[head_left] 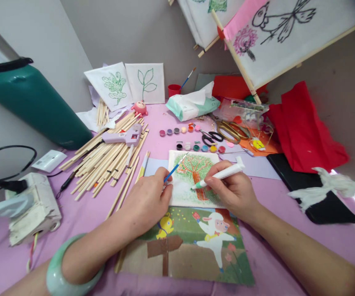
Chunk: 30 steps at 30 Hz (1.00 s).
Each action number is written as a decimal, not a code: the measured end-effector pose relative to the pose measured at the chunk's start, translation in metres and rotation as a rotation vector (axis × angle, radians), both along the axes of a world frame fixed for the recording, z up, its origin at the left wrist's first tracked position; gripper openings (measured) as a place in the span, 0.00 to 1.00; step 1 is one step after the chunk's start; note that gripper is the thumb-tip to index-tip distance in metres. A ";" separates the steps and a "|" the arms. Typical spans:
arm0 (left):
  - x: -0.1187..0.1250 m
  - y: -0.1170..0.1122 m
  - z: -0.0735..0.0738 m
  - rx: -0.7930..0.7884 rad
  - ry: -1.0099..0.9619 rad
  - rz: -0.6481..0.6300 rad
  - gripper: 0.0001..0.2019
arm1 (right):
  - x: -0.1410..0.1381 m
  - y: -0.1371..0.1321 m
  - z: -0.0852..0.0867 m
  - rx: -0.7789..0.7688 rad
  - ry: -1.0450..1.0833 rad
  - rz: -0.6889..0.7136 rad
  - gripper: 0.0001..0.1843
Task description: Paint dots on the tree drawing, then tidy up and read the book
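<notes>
My right hand [234, 191] grips a white marker [227, 171] whose green tip touches or hovers just over a small white canvas [180, 198]. On that canvas is a tree [199, 176] with a green dotted crown and an orange-red trunk. My left hand [151, 191] is closed around a thin blue paintbrush [173, 169], bristles pointing up and right, and rests at the canvas's left edge. Beneath the canvas lies a picture sheet [192, 255] showing a sheep and a chick. A green bangle [69, 267] circles my left wrist.
Wooden sticks [103, 164] and a lilac glue gun [130, 135] lie left, near a green bottle [38, 94] and a power strip [35, 205]. Behind the canvas are paint pots [196, 147], scissors [210, 137] and wipes [192, 105]. A black tablet-like object [316, 197] lies right.
</notes>
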State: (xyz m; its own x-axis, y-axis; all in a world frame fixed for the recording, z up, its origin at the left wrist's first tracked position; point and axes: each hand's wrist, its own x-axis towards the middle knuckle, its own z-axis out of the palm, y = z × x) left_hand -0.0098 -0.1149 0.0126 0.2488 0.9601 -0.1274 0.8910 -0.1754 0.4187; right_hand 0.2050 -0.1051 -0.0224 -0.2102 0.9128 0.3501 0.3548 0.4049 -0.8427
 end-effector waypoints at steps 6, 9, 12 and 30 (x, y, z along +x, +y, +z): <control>0.000 0.000 -0.001 -0.002 0.000 -0.003 0.07 | 0.000 -0.001 0.003 -0.018 0.033 0.067 0.05; 0.001 0.001 0.000 -0.012 -0.002 -0.002 0.08 | -0.001 -0.002 0.003 -0.022 0.065 0.033 0.06; 0.000 0.001 0.001 -0.011 -0.003 -0.001 0.08 | 0.000 -0.002 0.003 -0.061 0.046 0.116 0.05; -0.001 0.000 -0.002 0.008 0.000 -0.005 0.07 | 0.004 -0.001 0.002 0.024 0.087 0.015 0.06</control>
